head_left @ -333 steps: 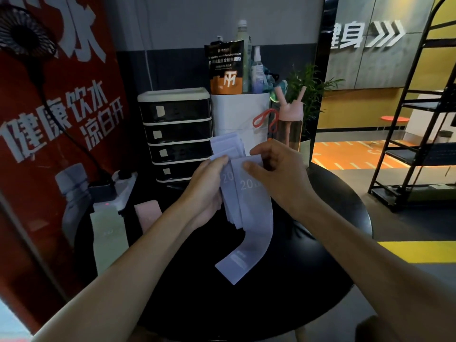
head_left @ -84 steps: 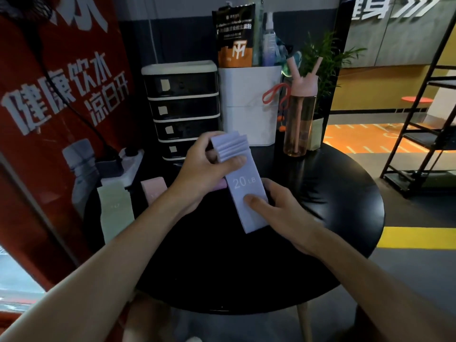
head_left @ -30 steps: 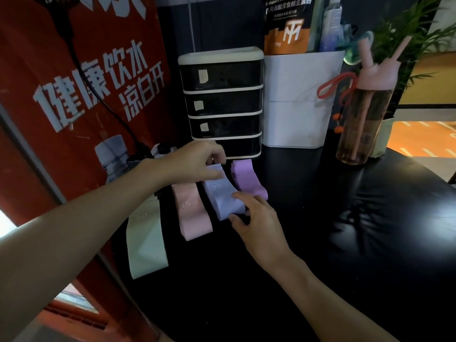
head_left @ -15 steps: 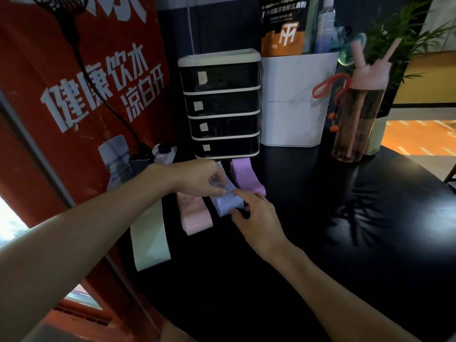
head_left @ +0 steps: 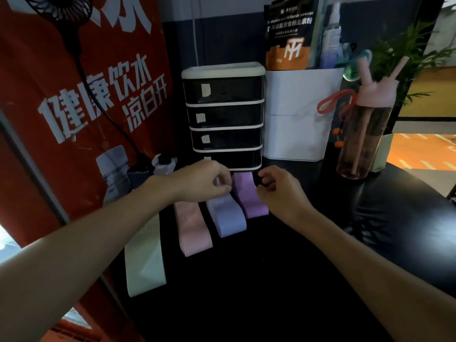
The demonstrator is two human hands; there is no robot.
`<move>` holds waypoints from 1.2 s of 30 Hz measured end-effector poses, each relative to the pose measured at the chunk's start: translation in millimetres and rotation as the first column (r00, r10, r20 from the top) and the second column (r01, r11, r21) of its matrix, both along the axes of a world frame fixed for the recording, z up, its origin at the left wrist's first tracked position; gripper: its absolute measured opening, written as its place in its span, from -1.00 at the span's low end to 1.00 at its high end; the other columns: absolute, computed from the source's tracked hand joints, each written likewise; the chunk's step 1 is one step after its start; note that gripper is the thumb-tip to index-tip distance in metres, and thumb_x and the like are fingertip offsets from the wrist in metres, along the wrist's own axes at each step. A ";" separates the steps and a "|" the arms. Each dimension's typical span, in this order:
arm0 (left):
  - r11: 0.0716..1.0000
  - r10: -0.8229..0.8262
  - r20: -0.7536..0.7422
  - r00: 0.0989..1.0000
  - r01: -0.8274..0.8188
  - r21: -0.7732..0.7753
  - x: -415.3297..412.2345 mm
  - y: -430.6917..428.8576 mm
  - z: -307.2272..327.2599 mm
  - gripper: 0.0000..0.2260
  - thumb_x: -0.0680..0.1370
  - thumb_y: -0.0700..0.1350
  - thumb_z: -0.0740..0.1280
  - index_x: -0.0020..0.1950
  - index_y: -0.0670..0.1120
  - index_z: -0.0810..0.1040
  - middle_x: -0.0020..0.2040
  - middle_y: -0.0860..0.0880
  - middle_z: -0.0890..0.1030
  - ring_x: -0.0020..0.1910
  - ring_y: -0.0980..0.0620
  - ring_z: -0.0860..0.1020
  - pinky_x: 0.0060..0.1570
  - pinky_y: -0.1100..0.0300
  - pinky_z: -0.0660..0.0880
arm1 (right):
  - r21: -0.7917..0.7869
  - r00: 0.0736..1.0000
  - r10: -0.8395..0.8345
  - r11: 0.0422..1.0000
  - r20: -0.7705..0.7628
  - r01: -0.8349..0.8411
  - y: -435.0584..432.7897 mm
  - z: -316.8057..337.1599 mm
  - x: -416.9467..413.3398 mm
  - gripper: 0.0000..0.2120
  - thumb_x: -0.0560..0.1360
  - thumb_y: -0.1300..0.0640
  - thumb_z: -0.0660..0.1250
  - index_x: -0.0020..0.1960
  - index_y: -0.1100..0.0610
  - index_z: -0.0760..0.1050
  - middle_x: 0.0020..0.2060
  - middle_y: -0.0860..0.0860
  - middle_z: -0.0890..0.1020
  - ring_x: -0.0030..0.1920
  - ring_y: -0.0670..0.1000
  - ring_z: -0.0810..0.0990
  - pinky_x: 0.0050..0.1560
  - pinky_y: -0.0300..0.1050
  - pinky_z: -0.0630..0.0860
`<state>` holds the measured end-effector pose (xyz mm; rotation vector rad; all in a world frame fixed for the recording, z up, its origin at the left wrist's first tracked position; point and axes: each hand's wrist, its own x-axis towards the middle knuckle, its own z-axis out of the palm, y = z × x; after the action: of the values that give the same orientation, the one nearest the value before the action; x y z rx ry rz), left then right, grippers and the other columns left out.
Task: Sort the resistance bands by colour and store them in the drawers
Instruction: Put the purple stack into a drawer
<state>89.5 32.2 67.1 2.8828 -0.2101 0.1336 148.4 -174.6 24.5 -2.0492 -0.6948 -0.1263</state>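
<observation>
The 4 bands lie in a row on the black table (head_left: 271,280), all in front of the drawer unit (head_left: 223,119). The purple band (head_left: 249,198) lies closest to its bottom drawer, the blue band (head_left: 228,218) just left of that, then the pink band (head_left: 193,228), and the pale green band (head_left: 144,260) farthest out to the left and nearest the person. All 4 drawers look closed.

The left hand (head_left: 204,181) sits at the end of the blue band nearest the drawer unit, its fingers curled down and seemingly pinching that end. The right hand (head_left: 278,191) hovers just right of the purple band, fingers loosely curled with a narrow gap to the thumb, holding nothing that I can see.

These look like flat fabric loops: light, soft and floppy. Lifted by 1 end, a folded stack would likely droop or fall open. I'd take each one across its middle, thumb on top and fingers underneath, so the layers stay together on the way into a drawer. Nothing here seems breakable or slippery.
</observation>
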 end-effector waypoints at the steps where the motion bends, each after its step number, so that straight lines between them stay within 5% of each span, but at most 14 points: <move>1: 0.999 0.026 0.041 0.999 -0.025 -0.029 4.5 1.9 4.3 -0.88 0.59 -0.03 0.36 0.04 -0.01 0.65 -0.06 0.16 0.63 -0.07 0.21 0.57 0.01 0.11 0.56 | 0.003 1.000 -0.005 1.000 -0.013 0.005 3.8 5.7 8.4 -0.74 0.47 0.30 0.34 0.14 0.16 0.55 -0.06 0.06 0.59 -0.05 0.04 0.57 -0.03 -0.19 0.50; 7: 0.960 0.267 0.305 0.914 -0.223 -0.172 47.4 28.6 26.8 -0.71 0.56 0.02 0.40 0.24 -0.03 0.56 0.13 0.02 0.57 0.08 0.06 0.56 0.11 0.00 0.55 | 0.039 0.998 0.005 0.999 -0.061 -0.003 37.7 45.7 75.2 -0.68 0.49 0.14 0.36 0.23 0.12 0.50 -0.02 0.03 0.60 -0.01 0.03 0.60 0.00 -0.15 0.52; 15: 0.754 0.604 0.340 0.721 -0.377 -0.538 111.0 78.2 30.3 -0.22 0.43 0.02 0.53 0.50 -0.06 0.17 0.38 -0.10 0.30 0.36 -0.07 0.33 0.36 0.07 0.32 | 0.151 0.996 0.034 0.988 -0.085 -0.021 81.6 90.1 156.0 -0.23 0.39 -0.02 0.53 0.44 0.05 0.17 0.24 0.01 0.42 0.24 0.02 0.44 0.29 0.07 0.45; 20: 0.629 0.585 0.244 0.773 -0.244 -0.738 128.6 89.3 27.7 -0.14 0.43 -0.01 0.56 0.57 0.01 0.10 0.24 0.12 0.41 0.22 0.13 0.41 0.18 0.21 0.36 | 0.254 0.986 0.101 0.965 -0.135 -0.064 94.6 86.2 184.1 -0.20 0.31 0.01 0.58 0.41 -0.03 0.21 0.30 -0.01 0.45 0.28 0.03 0.47 0.29 0.14 0.48; 25: 0.480 0.617 0.191 0.763 -0.173 -0.860 127.1 86.5 32.4 -0.23 0.44 -0.01 0.55 0.53 0.13 0.18 0.08 0.25 0.47 0.16 0.12 0.50 0.12 0.07 0.50 | 0.369 0.976 0.161 0.924 -0.145 -0.098 96.1 84.4 186.2 -0.21 0.30 0.03 0.59 0.39 -0.06 0.23 0.26 -0.02 0.47 0.23 0.01 0.50 0.25 0.12 0.52; 30: 0.471 0.596 0.214 0.774 -0.121 -0.874 104.8 81.9 45.5 -0.22 0.44 -0.02 0.55 0.53 0.16 0.18 0.17 0.18 0.51 0.19 0.10 0.52 0.19 0.00 0.53 | 0.406 0.965 0.236 0.898 -0.117 -0.170 88.8 102.4 167.0 -0.28 0.35 0.12 0.57 0.37 -0.10 0.25 0.14 -0.13 0.54 0.15 -0.10 0.54 0.20 0.01 0.55; 34: 0.526 0.586 0.330 0.740 -0.037 -0.850 78.7 71.8 68.0 -0.26 0.45 -0.14 0.54 0.52 0.10 0.23 0.11 0.28 0.50 0.06 0.35 0.49 0.05 0.33 0.46 | 0.429 0.972 0.229 0.885 -0.058 -0.183 81.9 125.3 138.3 -0.32 0.38 0.15 0.55 0.33 -0.15 0.25 0.06 -0.21 0.56 0.06 -0.21 0.55 0.07 -0.15 0.53; 36: 0.555 0.579 0.383 0.720 -0.004 -0.832 64.3 64.0 81.6 -0.27 0.45 -0.14 0.54 0.51 0.09 0.25 0.18 0.22 0.51 0.15 0.26 0.49 0.19 0.24 0.45 | 0.447 0.979 0.203 0.879 -0.029 -0.169 74.5 138.1 120.6 -0.29 0.38 0.14 0.54 0.38 -0.12 0.24 0.06 -0.22 0.56 0.07 -0.21 0.55 0.08 -0.14 0.55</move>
<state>153.8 96.2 148.7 1.8195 0.2330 1.0059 268.9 -100.1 162.6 -1.5343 -0.7364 -0.0864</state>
